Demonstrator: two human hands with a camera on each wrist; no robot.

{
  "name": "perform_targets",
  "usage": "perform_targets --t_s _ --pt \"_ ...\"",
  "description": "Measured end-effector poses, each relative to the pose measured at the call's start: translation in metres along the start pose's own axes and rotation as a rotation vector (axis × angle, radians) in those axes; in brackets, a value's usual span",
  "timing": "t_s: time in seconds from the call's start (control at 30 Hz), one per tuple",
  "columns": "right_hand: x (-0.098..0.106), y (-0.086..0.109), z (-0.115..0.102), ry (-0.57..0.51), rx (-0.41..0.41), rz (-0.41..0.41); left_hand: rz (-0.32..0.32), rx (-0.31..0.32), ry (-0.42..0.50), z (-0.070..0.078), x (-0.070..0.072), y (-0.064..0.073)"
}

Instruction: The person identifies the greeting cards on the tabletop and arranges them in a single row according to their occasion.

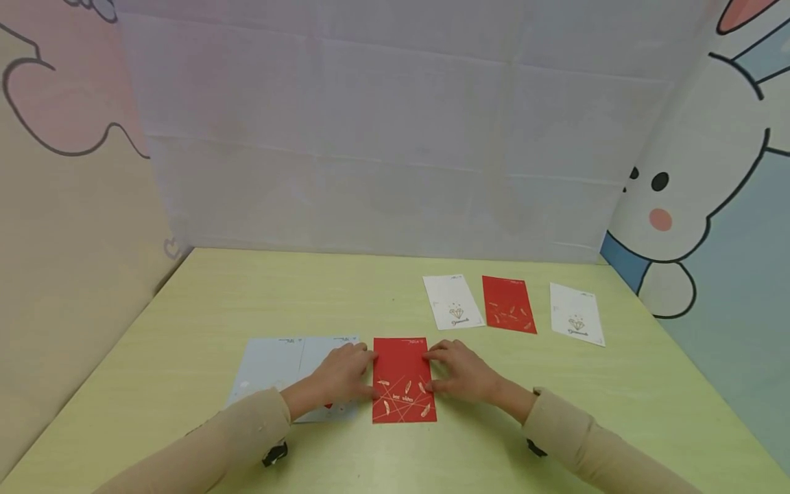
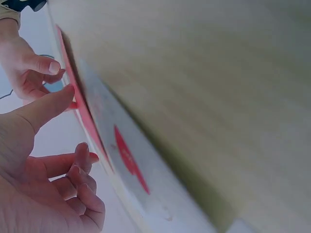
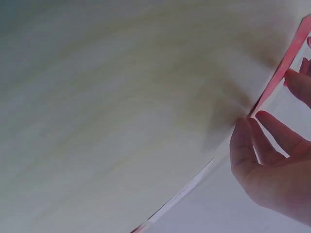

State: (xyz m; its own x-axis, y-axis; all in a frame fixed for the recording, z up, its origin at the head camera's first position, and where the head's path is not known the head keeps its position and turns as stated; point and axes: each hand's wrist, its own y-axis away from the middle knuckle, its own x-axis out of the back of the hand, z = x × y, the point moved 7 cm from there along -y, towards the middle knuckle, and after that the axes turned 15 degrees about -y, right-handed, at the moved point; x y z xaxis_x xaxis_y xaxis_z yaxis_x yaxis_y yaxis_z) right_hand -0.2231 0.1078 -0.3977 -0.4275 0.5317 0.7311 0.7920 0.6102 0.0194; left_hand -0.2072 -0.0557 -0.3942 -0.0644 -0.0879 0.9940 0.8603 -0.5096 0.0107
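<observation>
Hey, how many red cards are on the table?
2. One red card is between the left hand and right hand; the other red card lies farther back, between two white cards.

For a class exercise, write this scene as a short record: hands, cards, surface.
Left hand: touching left edge of front red card
Right hand: touching its right edge
Left side: light blue cards, partly hidden by left arm
Far right row: left white card, far red card, right white card
Surface: yellow-green table
</observation>
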Motion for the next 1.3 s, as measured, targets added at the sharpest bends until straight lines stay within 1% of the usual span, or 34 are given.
perform_targets --t_s 0.1,0.17,0.3,0.47,0.57,0.67,0.77,0.87,1.0,1.03,1.07,1.13,1.2,1.27,1.3 --pt "0.009 0.003 0.006 -0.086 -0.017 0.016 0.03 -0.002 0.023 0.0 0.007 -0.004" --pt "0.018 0.005 0.01 -0.147 -0.024 0.033 0.051 0.007 0.057 -0.002 0.014 -0.008" --pt "0.038 0.012 0.02 -0.255 -0.032 0.059 0.082 0.049 0.203 -0.007 0.025 -0.02" --pt "0.063 0.021 0.034 -0.327 -0.06 0.079 0.091 0.121 0.421 -0.017 0.027 -0.034" --pt "0.081 0.027 0.046 -0.385 -0.099 0.116 0.094 0.172 0.519 -0.022 0.028 -0.041" --pt "0.1 0.036 0.064 -0.45 -0.152 0.172 0.097 0.22 0.592 -0.023 0.031 -0.05" --pt "0.119 0.047 0.082 -0.496 -0.217 0.234 0.092 0.241 0.645 -0.018 0.035 -0.058" --pt "0.133 0.056 0.1 -0.52 -0.273 0.28 0.082 0.229 0.681 -0.007 0.035 -0.069" --pt "0.148 0.063 0.121 -0.553 -0.287 0.322 0.061 0.233 0.709 0.01 0.03 -0.084" --pt "0.15 0.065 0.126 -0.558 -0.291 0.332 0.053 0.237 0.718 0.015 0.028 -0.088" --pt "0.152 0.065 0.137 -0.587 -0.282 0.337 0.044 0.242 0.728 0.018 0.025 -0.092" --pt "0.155 0.067 0.151 -0.601 -0.299 0.35 0.023 0.253 0.747 0.026 0.019 -0.099" --pt "0.156 0.068 0.169 -0.645 -0.354 0.389 0.008 0.26 0.752 0.032 0.014 -0.106" --pt "0.155 0.069 0.186 -0.693 -0.387 0.423 -0.002 0.267 0.758 0.039 0.009 -0.112" --pt "0.154 0.071 0.186 -0.696 -0.42 0.443 -0.006 0.27 0.758 0.042 0.008 -0.116"
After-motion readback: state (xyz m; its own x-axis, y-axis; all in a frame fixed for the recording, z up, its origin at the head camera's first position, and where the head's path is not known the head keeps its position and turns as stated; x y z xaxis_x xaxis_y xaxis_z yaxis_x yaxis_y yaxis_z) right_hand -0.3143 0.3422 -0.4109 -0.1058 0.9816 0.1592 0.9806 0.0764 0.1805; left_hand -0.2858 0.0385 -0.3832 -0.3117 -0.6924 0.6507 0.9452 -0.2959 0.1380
